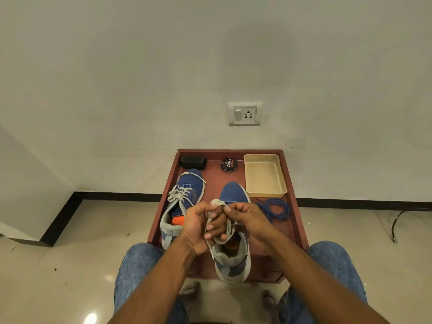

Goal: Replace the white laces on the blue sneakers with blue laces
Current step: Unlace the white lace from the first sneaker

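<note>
White lace [219, 226]: flat woven, soft, light, limp; wound in loops round left hand [203, 226], grip closed on bundle; right hand [243, 215] pinches its upper end. Best taken near stiff tip. Near sneaker [232, 251] at tabletop [295, 220] front edge, unlaced. Far sneaker [184, 197] by left edge, white-laced. Blue laces [277, 209] coiled near right edge, thin, round, cord-like.

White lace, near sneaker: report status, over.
Both hands, left and right, grip the white lace above the near sneaker. Far sneaker still white-laced. Blue laces untouched. Nothing in the way.
</note>
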